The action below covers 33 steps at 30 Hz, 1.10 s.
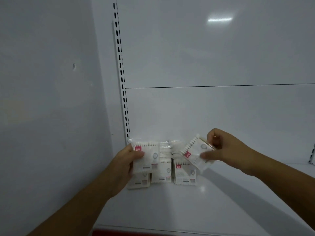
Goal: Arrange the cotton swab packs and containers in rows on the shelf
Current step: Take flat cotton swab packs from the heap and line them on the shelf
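Observation:
My left hand (pixel 127 162) grips a clear cotton swab pack with a red label (pixel 147 156), held upright above the shelf's back left corner. My right hand (pixel 225 147) pinches another pack (pixel 196 153), tilted, just right of the group. On the white shelf (pixel 196 205) below, three packs stand in a front row: one (pixel 140 180) partly behind my left hand, one (pixel 162 172) in the middle, one (pixel 185 174) on the right. More packs (pixel 166 147) lean behind them against the back panel.
A white side wall (pixel 51 99) closes the left. A slotted upright (pixel 121 79) runs down the back corner. The shelf stretches bare to the right. A red strip (pixel 136 233) marks its front edge. Another upright's bracket (pixel 312 155) shows at far right.

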Tool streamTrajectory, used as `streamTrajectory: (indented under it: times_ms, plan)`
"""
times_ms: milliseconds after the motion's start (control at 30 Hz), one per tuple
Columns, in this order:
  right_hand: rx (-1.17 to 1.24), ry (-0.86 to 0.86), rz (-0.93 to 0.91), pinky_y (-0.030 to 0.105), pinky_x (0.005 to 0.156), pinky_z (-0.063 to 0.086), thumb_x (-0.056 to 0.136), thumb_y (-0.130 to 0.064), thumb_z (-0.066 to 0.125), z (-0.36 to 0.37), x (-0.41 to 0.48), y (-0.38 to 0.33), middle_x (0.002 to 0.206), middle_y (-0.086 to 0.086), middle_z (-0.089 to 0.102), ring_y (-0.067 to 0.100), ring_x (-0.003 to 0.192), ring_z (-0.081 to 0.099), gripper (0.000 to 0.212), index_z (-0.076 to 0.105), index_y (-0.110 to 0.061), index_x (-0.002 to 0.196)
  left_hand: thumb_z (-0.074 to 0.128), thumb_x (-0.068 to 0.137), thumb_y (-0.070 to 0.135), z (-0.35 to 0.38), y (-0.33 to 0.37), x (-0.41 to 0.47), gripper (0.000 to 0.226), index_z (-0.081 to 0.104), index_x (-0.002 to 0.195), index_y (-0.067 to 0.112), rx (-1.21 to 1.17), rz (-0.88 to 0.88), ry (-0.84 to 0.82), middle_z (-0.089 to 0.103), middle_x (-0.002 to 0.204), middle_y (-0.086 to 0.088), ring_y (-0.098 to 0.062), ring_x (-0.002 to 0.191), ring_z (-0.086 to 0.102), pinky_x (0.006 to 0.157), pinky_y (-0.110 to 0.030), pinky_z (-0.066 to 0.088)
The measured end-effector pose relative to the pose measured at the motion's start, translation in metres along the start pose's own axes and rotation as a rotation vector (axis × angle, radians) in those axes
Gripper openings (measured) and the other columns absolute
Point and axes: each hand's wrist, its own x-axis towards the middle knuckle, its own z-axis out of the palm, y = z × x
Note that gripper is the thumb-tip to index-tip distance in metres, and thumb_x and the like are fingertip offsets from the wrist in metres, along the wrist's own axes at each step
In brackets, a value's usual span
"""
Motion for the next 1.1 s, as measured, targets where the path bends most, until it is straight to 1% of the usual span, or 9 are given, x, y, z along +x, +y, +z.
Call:
streamTrajectory:
  times_ms: [133,267,333,433,533,633,733,1000,1100]
  plan:
    - [0.032,-0.009,-0.001,0.033,0.065,0.059,0.075,-0.004,0.078,0.012,-0.007,0.021,0.095,0.011,0.062,0.023,0.075,0.070,0.058,0.048,-0.044,0.106,0.065,0.079,-0.014,0.007,-0.012,-0.002,0.059,0.070,0.093,0.043,0.422,0.195,0.072,0.071,0.077,0.002,-0.006,0.066,0.067,0.057,-0.021,0.053]
    - [-0.191,0.126,-0.089,0.028,0.066,0.054,0.072,-0.024,0.081,0.045,-0.008,0.046,0.080,-0.005,0.064,0.006,0.067,0.062,0.042,0.047,-0.037,0.093,0.083,0.070,0.013,0.014,-0.036,0.000,0.038,0.069,0.087,0.045,0.833,0.326,0.070,0.067,0.096,0.015,-0.006,0.088,0.065,0.073,-0.026,0.056]
    - [-0.453,0.142,-0.117,0.021,0.068,0.045,0.072,-0.044,0.078,0.056,-0.007,0.056,0.092,-0.012,0.059,0.005,0.082,0.056,0.041,0.045,-0.035,0.094,0.084,0.069,0.027,0.011,-0.040,0.006,0.038,0.070,0.103,0.037,1.230,0.416,0.089,0.065,0.108,0.011,-0.015,0.108,0.058,0.093,-0.036,0.045]
    - [-0.732,0.162,-0.208,0.020,0.093,0.038,0.070,-0.054,0.074,0.060,-0.005,0.064,0.132,-0.005,0.042,0.013,0.118,0.043,0.072,0.043,-0.026,0.129,0.087,0.062,0.039,0.005,-0.036,0.012,0.048,0.074,0.106,0.025,1.639,0.575,0.040,0.069,0.111,0.005,-0.020,0.108,0.061,0.089,-0.042,0.037]
    - [-0.860,0.150,-0.441,0.041,0.102,0.037,0.067,-0.042,0.081,0.060,-0.001,0.058,0.145,0.013,0.043,0.031,0.132,0.043,0.082,0.048,-0.016,0.137,0.088,0.057,0.037,0.006,-0.028,0.017,0.053,0.071,0.104,0.020,1.781,0.609,-0.072,0.070,0.111,0.000,-0.025,0.106,0.064,0.091,-0.044,0.045]
    - [-0.974,0.005,-0.429,0.039,0.117,0.011,0.091,-0.048,0.055,0.067,0.004,0.064,0.156,0.005,0.026,0.023,0.146,0.020,0.072,0.028,-0.016,0.149,0.058,0.083,0.042,0.010,-0.034,0.024,0.076,0.027,0.149,0.023,1.840,0.429,-0.189,0.022,0.159,0.001,-0.021,0.147,0.015,0.118,-0.040,0.004]
    - [-0.976,-0.040,-0.311,0.031,0.117,-0.004,0.097,-0.055,0.033,0.072,0.007,0.079,0.160,-0.002,0.007,0.014,0.148,0.000,0.071,0.008,-0.019,0.153,0.044,0.090,0.057,0.015,-0.040,0.030,0.086,-0.007,0.153,0.027,2.029,0.299,-0.299,-0.007,0.163,0.002,-0.020,0.149,-0.010,0.115,-0.049,-0.011]
    - [-1.059,-0.113,-0.258,0.036,0.115,-0.017,0.092,-0.067,0.023,0.066,0.006,0.064,0.155,-0.008,-0.025,0.013,0.142,-0.029,0.079,-0.009,-0.026,0.152,0.052,0.082,0.068,0.031,-0.024,0.042,0.101,0.003,0.153,0.017,2.269,0.306,-0.387,0.012,0.162,-0.002,-0.022,0.148,0.011,0.117,-0.050,0.005]
    - [-0.898,-0.052,-0.274,0.028,0.111,-0.016,0.093,-0.064,0.032,0.036,-0.005,0.047,0.159,-0.007,-0.017,0.013,0.144,-0.023,0.075,0.002,-0.031,0.153,0.041,0.077,0.081,0.044,-0.001,0.043,0.109,-0.004,0.154,0.018,2.256,0.163,-0.397,-0.006,0.163,0.000,-0.020,0.149,-0.005,0.119,-0.047,0.003]
